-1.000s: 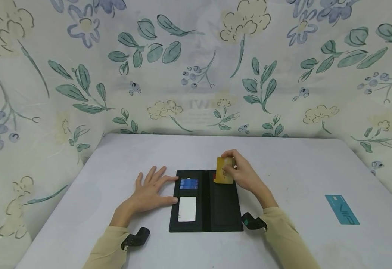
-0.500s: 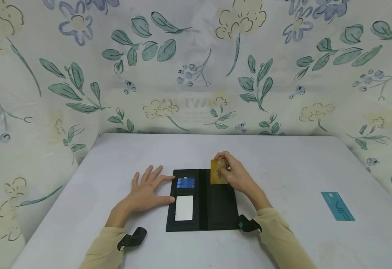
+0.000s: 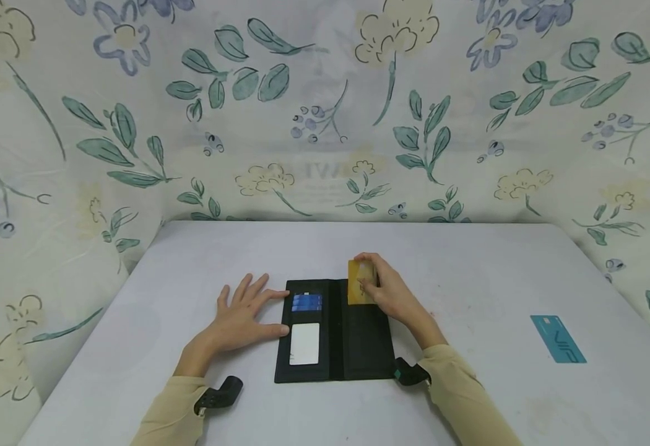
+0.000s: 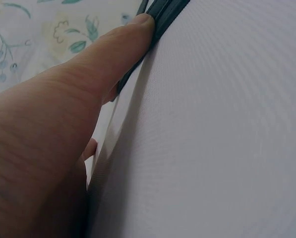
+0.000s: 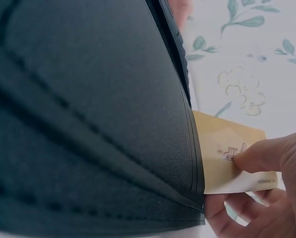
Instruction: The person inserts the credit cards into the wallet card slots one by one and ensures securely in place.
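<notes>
A black bifold card wallet [image 3: 366, 347] lies unfolded on the white table. My left hand [image 3: 241, 322], fingers spread, touches the wallet's left edge with thumb and forefinger; in the left wrist view its thumb [image 4: 113, 49] rests against the dark edge. My right hand [image 3: 394, 291] pinches a gold card [image 3: 356, 282] at the top of the wallet's right half. In the right wrist view, the thumb lies on the gold card's [image 5: 222, 173] printed face, with fingers behind it. The card's lower edge meets the pocket edge; whether it is inside the pocket, I cannot tell.
A blue card [image 3: 306, 303] sits in the wallet's upper left pocket, above a white panel [image 3: 305, 344]. To the far right, a teal VIP card [image 3: 559, 339] lies flat on the table [image 3: 470, 266]. Floral cloth [image 3: 325, 111] stands behind the table.
The right hand has shifted the gold card slightly left against the wallet, covering a red edge visible earlier. The left hand keeps its place. The head view has drifted slightly.
</notes>
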Available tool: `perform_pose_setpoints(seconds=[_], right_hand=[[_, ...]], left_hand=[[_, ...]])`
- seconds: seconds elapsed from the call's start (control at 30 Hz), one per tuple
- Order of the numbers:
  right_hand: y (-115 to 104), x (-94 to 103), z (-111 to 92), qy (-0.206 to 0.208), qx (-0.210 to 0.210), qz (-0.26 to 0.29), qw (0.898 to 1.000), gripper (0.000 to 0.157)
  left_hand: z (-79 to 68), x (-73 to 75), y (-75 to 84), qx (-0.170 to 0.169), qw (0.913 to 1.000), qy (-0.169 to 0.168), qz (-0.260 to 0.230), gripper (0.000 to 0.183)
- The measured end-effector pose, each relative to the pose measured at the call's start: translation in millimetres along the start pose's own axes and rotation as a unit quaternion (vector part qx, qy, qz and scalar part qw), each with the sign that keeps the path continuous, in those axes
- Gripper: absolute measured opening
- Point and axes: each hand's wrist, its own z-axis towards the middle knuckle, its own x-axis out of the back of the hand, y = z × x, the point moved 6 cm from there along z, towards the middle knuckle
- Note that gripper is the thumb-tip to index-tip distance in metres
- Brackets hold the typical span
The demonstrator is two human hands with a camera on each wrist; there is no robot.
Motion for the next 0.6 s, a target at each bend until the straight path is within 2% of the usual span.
perform_pose_setpoints(seconds=[0.33, 0.6], right_hand=[[10, 1.4, 0, -0.006, -0.018, -0.029, 0.999, 0.047], [16, 2.4, 0, -0.028, -0.041, -0.029, 0.998, 0.049]], left_hand=[[-0.6, 0.7, 0.8, -0.001, 1.0000, 0.001, 0.001, 0.070], [-0.8, 0.6, 0.0, 0.000, 1.0000, -0.005, 0.000, 0.072]])
